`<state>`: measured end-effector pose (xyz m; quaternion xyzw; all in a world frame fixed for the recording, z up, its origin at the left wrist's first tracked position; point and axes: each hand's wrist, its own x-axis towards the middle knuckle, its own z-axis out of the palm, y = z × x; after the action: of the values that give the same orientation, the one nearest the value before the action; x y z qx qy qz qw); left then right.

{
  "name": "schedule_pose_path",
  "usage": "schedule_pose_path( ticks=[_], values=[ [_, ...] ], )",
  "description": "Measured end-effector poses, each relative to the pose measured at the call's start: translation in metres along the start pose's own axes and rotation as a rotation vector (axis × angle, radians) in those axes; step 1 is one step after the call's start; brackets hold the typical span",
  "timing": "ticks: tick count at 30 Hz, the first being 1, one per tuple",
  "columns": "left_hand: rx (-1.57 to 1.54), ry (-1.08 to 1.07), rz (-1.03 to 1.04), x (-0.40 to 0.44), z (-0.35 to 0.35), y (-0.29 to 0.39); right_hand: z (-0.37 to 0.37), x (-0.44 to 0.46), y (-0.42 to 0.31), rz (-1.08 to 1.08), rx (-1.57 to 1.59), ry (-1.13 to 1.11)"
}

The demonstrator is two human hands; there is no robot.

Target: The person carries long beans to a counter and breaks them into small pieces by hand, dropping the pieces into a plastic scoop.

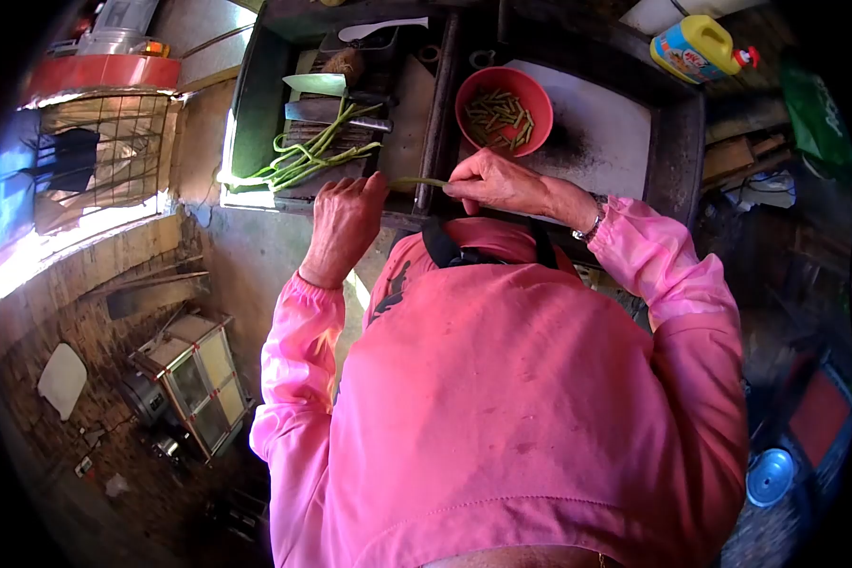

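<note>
A long green bean (413,180) is stretched between my two hands at the front edge of the counter. My left hand (348,222) has its fingers closed on the bean's left end. The right end is pinched in my right hand (504,183), just below a red bowl (465,79). Short cut pieces of bean (498,117) lie inside that bowl. A loose bunch of long beans (303,163) rests on the counter's left side, above my left hand. Two knives, a broad-bladed one (315,84) and a darker one (324,113), lie behind the bunch.
A white spoon (384,27) and a brown rounded object (345,64) sit at the back left. Raised dark edges frame the counter, and a divider (439,114) splits it. A yellow jug with a red cap (706,47) stands at the right, near a green bag (814,118).
</note>
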<state>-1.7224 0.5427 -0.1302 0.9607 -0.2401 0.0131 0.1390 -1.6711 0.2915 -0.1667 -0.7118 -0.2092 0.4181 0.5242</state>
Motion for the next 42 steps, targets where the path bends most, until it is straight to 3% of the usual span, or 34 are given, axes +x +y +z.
schedule_pose_path(
  ticks=[5,6,9,13,19,21,23,24,25,27,31,34,37,38,39,40,42],
  values=[
    [-0.079,-0.024,-0.051,-0.009,0.010,-0.004,0.006,-0.010,0.003,0.064,0.245,0.029],
    [-0.101,-0.039,-0.065,-0.013,0.016,-0.005,0.007,-0.011,0.007,0.037,0.409,0.024],
    [-0.300,0.010,-0.198,-0.022,0.034,-0.005,0.008,-0.013,0.007,-0.017,0.810,0.015],
    [-1.040,-0.113,-0.485,-0.018,0.029,0.004,0.003,-0.009,-0.009,-0.029,1.118,-0.036],
    [-1.184,-0.094,-0.552,-0.011,0.020,0.017,0.010,-0.004,-0.018,-0.021,1.442,-0.019],
    [-1.019,-0.082,-0.511,-0.029,0.045,0.005,-0.002,-0.001,-0.014,-0.009,1.747,-0.078],
    [-1.005,-0.099,-0.579,-0.045,0.056,0.003,-0.044,-0.017,-0.027,-0.314,2.017,-0.455],
    [-1.072,-0.130,-0.660,-0.052,0.054,0.006,-0.060,-0.029,-0.035,-0.387,1.924,-0.290],
    [-1.144,-0.167,-0.744,-0.053,0.050,0.011,-0.072,-0.029,-0.032,-0.465,1.631,-0.147],
    [-1.126,-0.127,-0.698,-0.045,0.042,0.021,-0.074,-0.027,-0.029,-0.276,0.912,0.402],
    [-0.952,-0.002,-0.582,-0.031,0.044,0.019,-0.078,0.012,0.051,0.099,0.110,0.539],
    [-0.756,0.024,-0.485,-0.036,0.050,0.014,-0.077,0.031,0.101,-0.096,-0.870,0.797],
    [-0.575,0.054,-0.380,-0.029,0.041,0.021,-0.057,0.017,0.039,-0.074,-0.320,0.665],
    [-0.511,0.043,-0.346,-0.027,0.039,0.021,-0.052,0.028,0.053,-0.310,-0.070,0.573],
    [-0.449,0.029,-0.312,-0.026,0.038,0.021,-0.048,0.026,0.051,-0.217,0.017,0.362],
    [-0.417,0.022,-0.286,-0.024,0.037,0.022,-0.034,0.015,0.033,-0.210,0.182,0.292],
    [-0.351,0.009,-0.228,-0.018,0.035,0.022,-0.013,-0.004,-0.009,-0.121,0.111,0.141]
  ],
)
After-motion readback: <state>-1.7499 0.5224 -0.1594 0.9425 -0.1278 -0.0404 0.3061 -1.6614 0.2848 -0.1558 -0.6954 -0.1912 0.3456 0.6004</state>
